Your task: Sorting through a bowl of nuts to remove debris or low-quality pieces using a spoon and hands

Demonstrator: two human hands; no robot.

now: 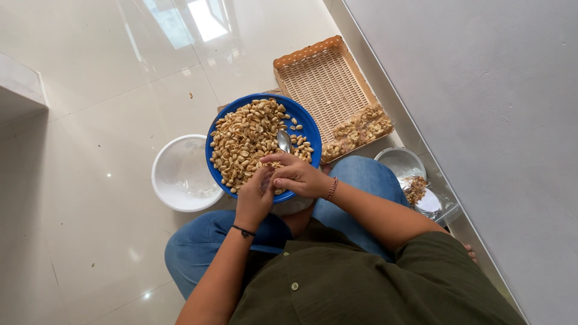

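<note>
we look down at a person who sits on the white floor (pixel 90 180) with legs crossed, in blue jeans and a green shirt. a round blue plate (pixel 310 129) rests on the lap and is full of peanuts (pixel 244 141). the nuts lie in a heap that fills most of the plate, more on its left side. a spoon (pixel 283 141) lies on the nuts, with its bowl toward the far rim and its long side running back toward the hands. the left hand (pixel 254 195) is at the near rim of the plate, fingers curled in, pinching at something small; we cannot tell what is in it. the right hand (pixel 298 176) is just beside it, touching it, with fingers bent narrow over the nuts. a white bowl (pixel 180 174) sits on the floor to the left, close to the plate. a woven tray (pixel 325 78) lies past the plate by the wall (pixel 481 90), its long side slanting away, with some nuts in its near end. a steel bowl (pixel 402 161) sits by the right knee.
</note>
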